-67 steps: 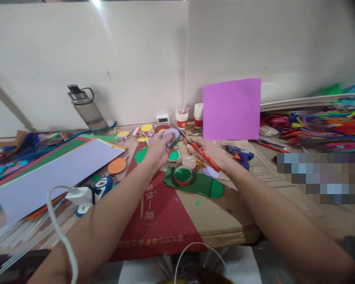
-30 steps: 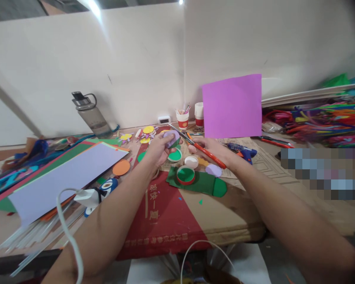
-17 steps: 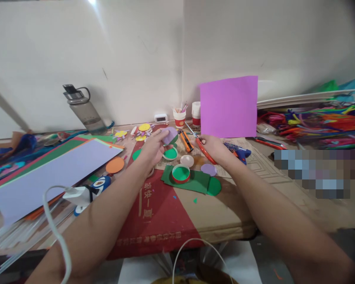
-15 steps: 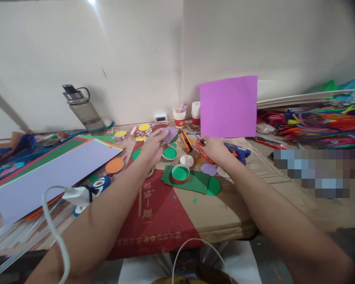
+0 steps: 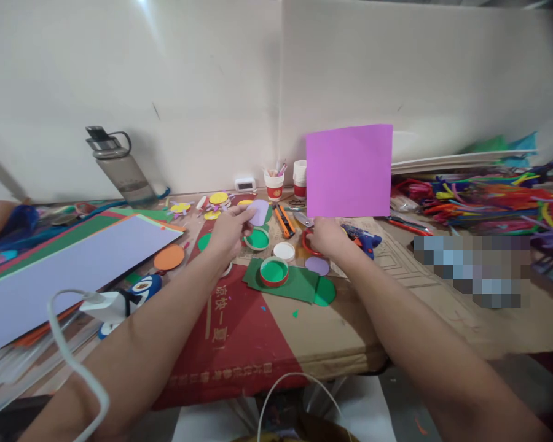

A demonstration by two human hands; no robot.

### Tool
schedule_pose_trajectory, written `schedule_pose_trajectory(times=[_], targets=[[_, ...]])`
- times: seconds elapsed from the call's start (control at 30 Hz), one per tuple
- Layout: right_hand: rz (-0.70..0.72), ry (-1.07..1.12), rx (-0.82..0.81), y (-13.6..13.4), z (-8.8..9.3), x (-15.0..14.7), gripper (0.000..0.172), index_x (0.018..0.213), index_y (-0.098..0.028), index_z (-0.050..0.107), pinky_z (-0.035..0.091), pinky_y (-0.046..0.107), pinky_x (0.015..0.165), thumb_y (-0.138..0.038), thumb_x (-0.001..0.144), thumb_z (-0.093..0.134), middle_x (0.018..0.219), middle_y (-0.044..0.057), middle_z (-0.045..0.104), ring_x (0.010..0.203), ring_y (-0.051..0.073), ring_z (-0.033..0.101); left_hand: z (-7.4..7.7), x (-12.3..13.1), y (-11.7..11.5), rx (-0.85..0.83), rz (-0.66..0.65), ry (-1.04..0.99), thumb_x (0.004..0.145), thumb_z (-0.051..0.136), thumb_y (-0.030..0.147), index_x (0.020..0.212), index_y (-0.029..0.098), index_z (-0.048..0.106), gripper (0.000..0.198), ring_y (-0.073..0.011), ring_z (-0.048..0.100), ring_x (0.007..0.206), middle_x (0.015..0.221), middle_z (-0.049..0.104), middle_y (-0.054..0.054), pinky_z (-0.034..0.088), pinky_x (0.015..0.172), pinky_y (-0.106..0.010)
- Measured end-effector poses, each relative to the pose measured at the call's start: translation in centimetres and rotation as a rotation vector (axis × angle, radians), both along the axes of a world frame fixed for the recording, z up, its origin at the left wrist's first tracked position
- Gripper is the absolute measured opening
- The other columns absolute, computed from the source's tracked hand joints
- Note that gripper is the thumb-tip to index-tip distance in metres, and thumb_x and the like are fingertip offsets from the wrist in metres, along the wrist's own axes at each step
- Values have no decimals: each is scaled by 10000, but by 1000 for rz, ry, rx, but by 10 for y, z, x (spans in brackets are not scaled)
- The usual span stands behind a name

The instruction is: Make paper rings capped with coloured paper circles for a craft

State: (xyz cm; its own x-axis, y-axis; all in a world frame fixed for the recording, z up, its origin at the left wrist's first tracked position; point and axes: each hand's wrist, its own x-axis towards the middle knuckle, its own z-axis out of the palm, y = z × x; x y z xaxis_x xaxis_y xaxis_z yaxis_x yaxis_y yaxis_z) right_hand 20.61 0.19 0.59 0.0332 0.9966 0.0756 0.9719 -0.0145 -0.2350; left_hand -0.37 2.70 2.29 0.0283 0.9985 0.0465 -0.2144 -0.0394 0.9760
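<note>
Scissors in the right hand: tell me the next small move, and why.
Probably let go of the scissors: the right hand holds them low on the cardboard, blades apart from the lilac-and-green piece pinched in the left hand.

The bottle (image 5: 114, 164) stands at the bench's (image 5: 424, 319) back left edge, flat sheets (image 5: 74, 264) lying before it. Cups (image 5: 273, 183) sit mid-back by the wall (image 5: 188, 92), the upright sheet (image 5: 349, 170) just right of them — pipe cleaners (image 5: 483, 199) heaped further right. Mid-bench a lid (image 5: 273, 271) rests on a cut piece (image 5: 299, 286); behind it and rightward, the right hand (image 5: 326, 238), glue gun (image 5: 364, 238) at its right.
</note>
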Motion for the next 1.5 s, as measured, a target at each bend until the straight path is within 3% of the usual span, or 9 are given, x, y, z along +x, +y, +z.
schedule_pose_trajectory(times=[0.13,0.23,0.47,0.7,0.93,1.1,1.23,1.4,1.5], targets=[[-22,-81,-46,-7,9,-4,269,1020,-72,671,466,430,842,-267,877,553,1033,273,670,1016,351,642,-3,1,0,-15,-40,7,731,702,173,755,110,650,85,-69,537,507,618,602,-13,389,442,-163],[17,-27,103,-12,15,-8,352,1113,-97,652,436,481,921,-354,882,583,1103,250,647,1087,357,598,-7,3,-1,-2,-44,45,728,698,164,816,118,652,110,-92,595,556,679,636,-22,419,459,-172],[501,493,451,-4,-2,-22,916,1477,-246,318,370,419,1099,-290,695,793,1443,126,412,1355,259,387,-9,7,-9,111,-169,250,740,702,269,840,134,688,169,-113,609,587,716,661,-40,436,467,-187],[500,542,431,-4,-3,-24,666,1313,-196,540,395,446,1058,-304,704,787,1310,134,577,1239,270,526,-6,10,-12,75,-311,138,736,729,358,800,146,690,225,-89,556,547,672,615,-16,402,447,-175],[460,798,296,-7,0,-28,599,1310,-244,542,452,391,970,-358,751,724,1331,86,587,1190,226,554,-5,10,-7,-120,-448,-69,802,657,471,898,148,656,337,-146,625,633,766,681,-76,501,582,-252],[307,805,255,-4,2,-25,540,1237,-192,602,474,367,866,-430,760,692,1202,95,638,994,206,592,2,-2,-3,149,-81,485,837,594,423,752,166,630,273,-164,596,625,692,650,-65,410,551,-237],[232,717,231,-2,1,-22,606,1259,-181,595,471,381,867,-398,713,742,1180,98,659,941,208,599,2,-15,0,316,185,932,664,738,233,606,204,565,185,-218,574,733,640,581,-43,407,683,-272],[215,609,229,-1,-3,-23,702,1324,-182,553,463,409,936,-328,678,786,1272,125,619,1078,238,590,-12,-20,3,265,184,1099,590,766,192,546,219,492,279,-318,601,887,566,504,-51,422,796,-342],[271,606,260,0,-7,-24,696,1312,-218,567,437,427,989,-323,666,805,1295,115,606,1164,252,558,-16,-18,5,289,143,1276,651,667,133,587,206,543,157,-290,616,851,613,567,-74,432,779,-326]])
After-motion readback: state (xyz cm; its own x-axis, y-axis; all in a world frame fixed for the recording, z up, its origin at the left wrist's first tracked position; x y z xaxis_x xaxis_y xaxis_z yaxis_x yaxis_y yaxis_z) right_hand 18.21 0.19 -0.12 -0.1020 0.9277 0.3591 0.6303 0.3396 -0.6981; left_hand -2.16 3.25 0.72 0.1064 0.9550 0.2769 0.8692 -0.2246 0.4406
